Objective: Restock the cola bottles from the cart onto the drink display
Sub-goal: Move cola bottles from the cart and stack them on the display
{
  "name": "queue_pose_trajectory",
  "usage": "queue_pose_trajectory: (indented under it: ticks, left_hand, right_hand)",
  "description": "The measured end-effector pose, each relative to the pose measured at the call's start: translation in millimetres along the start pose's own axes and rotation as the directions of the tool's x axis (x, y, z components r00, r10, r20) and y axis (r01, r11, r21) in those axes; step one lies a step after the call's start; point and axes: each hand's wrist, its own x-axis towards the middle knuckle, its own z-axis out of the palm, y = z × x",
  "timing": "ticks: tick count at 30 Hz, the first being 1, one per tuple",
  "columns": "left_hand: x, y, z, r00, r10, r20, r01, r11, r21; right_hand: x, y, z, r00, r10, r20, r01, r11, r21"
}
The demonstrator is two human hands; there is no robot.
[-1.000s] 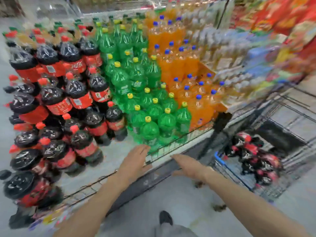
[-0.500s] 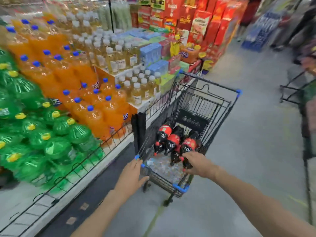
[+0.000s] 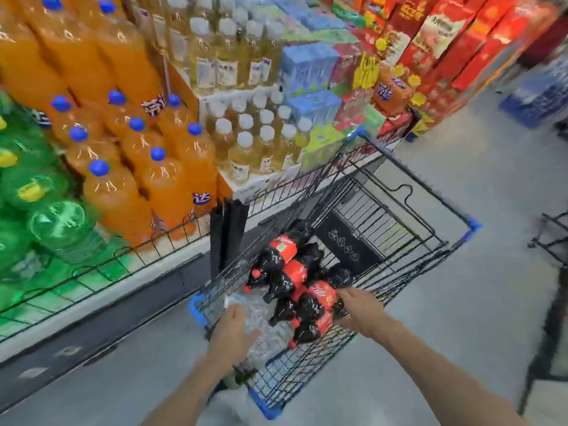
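Several cola bottles [image 3: 289,272] with red labels and red caps lie on their sides in the black wire cart [image 3: 399,229]. My right hand [image 3: 359,305] rests against the nearest cola bottle [image 3: 316,302] at its right side, fingers curled on it. My left hand [image 3: 233,327] hovers over the cart's near left corner, above clear crumpled plastic wrap [image 3: 264,321], fingers loosely apart and holding nothing. The drink display [image 3: 123,265] with its low wire fence runs along the left; its cola section is out of view.
Orange soda bottles [image 3: 159,179] and green soda bottles [image 3: 46,216] fill the display on the left. Pale yellow drinks [image 3: 246,142] and red boxes [image 3: 445,41] stand further along. Grey aisle floor stretches to the right, where another black cart frame [image 3: 550,241] stands.
The view has swung from the cola and green bottles over to the cart. Both hands have moved forward into the cart, the right one onto the nearest cola bottle.
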Motion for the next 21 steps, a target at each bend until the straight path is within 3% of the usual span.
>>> queue_pose_trajectory:
  ticks: [5, 8, 11, 13, 16, 18, 21]
  left_hand:
    - [51, 21, 21, 0.989, -0.149, 0.013, 0.147, 0.953, -0.264]
    - [84, 36, 29, 0.949, -0.315, 0.03, 0.296, 0.85, -0.436]
    - [123, 56, 39, 0.925, -0.377, 0.052, 0.331, 0.728, -0.601]
    - [156, 68, 50, 0.881, -0.47, 0.047, 0.35, 0.583, -0.733]
    - [207, 83, 67, 0.77, -0.622, 0.142, 0.355, 0.232, -0.906]
    - [240, 86, 85, 0.699, -0.691, 0.184, 0.252, -0.002, -0.968]
    - [286, 70, 127, 0.643, -0.729, 0.235, 0.069, -0.25, -0.966]
  right_hand:
    - [89, 25, -33, 0.993, -0.117, 0.005, 0.117, 0.99, -0.085]
    - [155, 39, -45, 0.984, -0.177, 0.015, 0.178, 0.975, -0.132]
    - [228, 44, -53, 0.967, -0.254, 0.019, 0.252, 0.947, -0.197]
    - [275, 44, -49, 0.951, -0.304, 0.056, 0.308, 0.92, -0.242]
    - [335, 48, -30, 0.917, -0.384, 0.106, 0.396, 0.854, -0.337]
    - [363, 51, -17, 0.887, -0.44, 0.14, 0.458, 0.801, -0.385]
    - [393, 59, -1, 0.853, -0.502, 0.14, 0.511, 0.751, -0.419]
